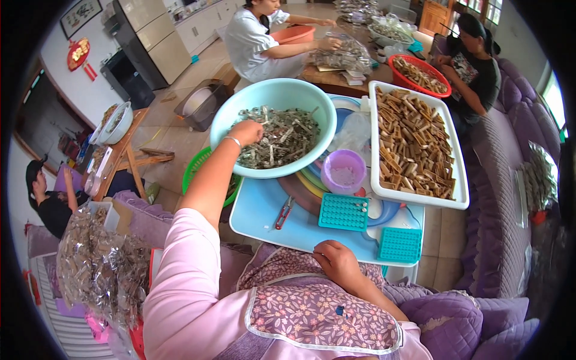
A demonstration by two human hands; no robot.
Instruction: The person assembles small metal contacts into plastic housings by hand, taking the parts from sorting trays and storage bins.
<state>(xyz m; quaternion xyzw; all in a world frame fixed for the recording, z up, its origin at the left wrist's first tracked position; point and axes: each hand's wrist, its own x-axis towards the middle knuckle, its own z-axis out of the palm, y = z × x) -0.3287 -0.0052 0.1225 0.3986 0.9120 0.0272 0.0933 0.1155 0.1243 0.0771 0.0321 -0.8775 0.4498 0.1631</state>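
Head view, looking down: the person's left arm, in a short pink sleeve, stretches forward over the edge of a pale aqua basin (pixel 327 117). The left hand (pixel 247 131) is bent down at its left side, knuckles up, over a heap of silvery strips (pixel 288 135) inside. Its fingers curl inward, fingertips hidden, so whether it grips a strip cannot be told. The right forearm angles in from the lower right; the right hand (pixel 339 262) lies low by the near edge of the blue table (pixel 258 213), loosely curled, palm hidden; I cannot tell if it holds anything.
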